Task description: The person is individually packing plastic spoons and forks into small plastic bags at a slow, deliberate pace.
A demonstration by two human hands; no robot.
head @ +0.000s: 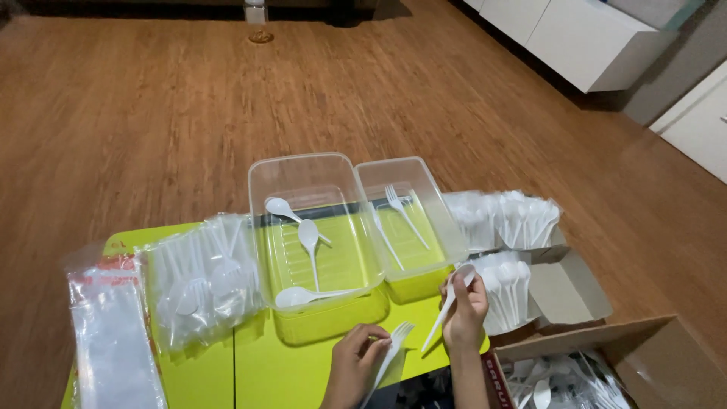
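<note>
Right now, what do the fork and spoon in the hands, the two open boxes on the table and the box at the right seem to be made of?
Fork in the left hand and spoon in the right hand: likely thin white plastic, smooth, slightly glossy. Two boxes: clear plastic; the green table shows through. Box at right: brown cardboard, matte, with folded flaps.

Two clear plastic tubs (pixel 314 227), three loose spoons (pixel 309 236) in one, two forks (pixel 401 212) in the other
</note>
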